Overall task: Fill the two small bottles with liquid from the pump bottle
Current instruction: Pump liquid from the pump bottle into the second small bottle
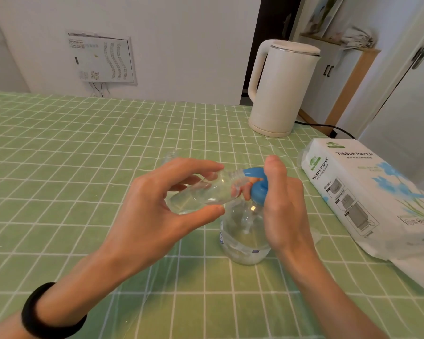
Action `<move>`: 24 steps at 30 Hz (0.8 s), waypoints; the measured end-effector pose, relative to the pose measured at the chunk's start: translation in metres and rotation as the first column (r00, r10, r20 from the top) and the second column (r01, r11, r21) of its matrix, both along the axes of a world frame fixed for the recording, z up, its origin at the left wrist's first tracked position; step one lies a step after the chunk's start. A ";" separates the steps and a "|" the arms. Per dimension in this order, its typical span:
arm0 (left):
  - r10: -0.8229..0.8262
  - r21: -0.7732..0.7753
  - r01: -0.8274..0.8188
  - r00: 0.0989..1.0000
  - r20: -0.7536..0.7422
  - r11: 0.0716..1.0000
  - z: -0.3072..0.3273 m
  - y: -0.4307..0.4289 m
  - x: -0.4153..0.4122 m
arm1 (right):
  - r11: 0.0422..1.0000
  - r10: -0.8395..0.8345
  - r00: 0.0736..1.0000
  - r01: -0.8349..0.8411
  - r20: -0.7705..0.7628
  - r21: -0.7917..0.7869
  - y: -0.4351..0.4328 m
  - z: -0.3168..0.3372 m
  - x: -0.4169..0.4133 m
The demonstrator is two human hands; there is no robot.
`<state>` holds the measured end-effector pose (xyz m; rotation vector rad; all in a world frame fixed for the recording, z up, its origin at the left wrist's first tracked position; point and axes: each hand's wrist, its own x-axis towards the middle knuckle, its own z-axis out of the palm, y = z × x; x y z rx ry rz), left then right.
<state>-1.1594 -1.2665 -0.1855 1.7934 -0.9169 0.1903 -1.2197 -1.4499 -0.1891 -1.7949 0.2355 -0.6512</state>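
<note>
Clear small bottle (201,194), seemingly part-filled, pinched by left hand (157,204) against nozzle; right hand (282,199) clasps pump bottle (242,236); one more remains.

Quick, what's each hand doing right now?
Left hand: holds the small bottle, tipped sideways.
Right hand: grips the top of the pump bottle.

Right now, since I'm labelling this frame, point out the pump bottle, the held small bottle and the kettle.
pump bottle (244,242): head view, clear lower body.
small bottle (216,190): head view, clear tilted body.
kettle (282,94): head view, white side wall.
</note>
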 end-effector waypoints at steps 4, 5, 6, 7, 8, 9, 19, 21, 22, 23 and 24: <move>-0.001 -0.004 0.001 1.000 -0.004 1.000 0.001 0.000 0.000 | 1.000 0.007 1.000 -0.007 0.027 -0.015 -0.001 0.002 0.001; 0.001 0.001 -0.001 1.000 -0.002 1.000 0.001 0.000 -0.001 | 1.000 0.007 0.999 -0.006 0.031 -0.021 -0.002 0.003 0.000; 0.001 0.006 -0.001 1.000 0.000 1.000 0.001 0.000 -0.001 | 1.000 0.007 0.999 -0.006 0.036 -0.022 -0.002 0.003 0.000; 0.002 0.009 -0.002 1.000 -0.001 1.000 0.002 0.000 -0.001 | 1.000 0.006 0.999 -0.005 0.043 -0.024 -0.002 0.002 0.000; 0.001 0.010 -0.001 1.000 -0.002 1.000 0.002 0.000 -0.001 | 1.000 0.005 0.999 -0.004 0.051 -0.028 -0.001 0.002 0.000; -0.001 0.009 0.001 1.000 -0.003 1.000 0.002 0.000 -0.001 | 1.000 0.005 0.998 -0.004 0.055 -0.027 -0.001 0.001 0.000; 0.003 0.001 -0.003 1.000 0.000 1.000 0.002 0.000 0.000 | 1.000 0.008 0.998 -0.008 0.069 0.000 -0.002 -0.001 0.001; 0.003 0.010 -0.003 1.000 0.002 1.000 0.003 0.000 -0.001 | 1.000 0.018 0.996 -0.017 0.082 -0.012 -0.003 0.000 0.001; 0.002 0.015 -0.003 1.000 0.003 1.000 0.003 0.001 -0.001 | 1.000 0.019 0.997 -0.018 0.080 -0.011 -0.003 0.000 0.001; 0.002 0.017 -0.002 1.000 0.002 1.000 0.002 0.001 -0.001 | 1.000 0.016 0.997 -0.015 0.074 -0.013 -0.003 -0.001 0.001; 0.001 0.017 -0.001 1.000 0.001 1.000 0.002 0.000 -0.002 | 1.000 0.012 0.997 -0.011 0.072 -0.017 -0.003 -0.002 0.001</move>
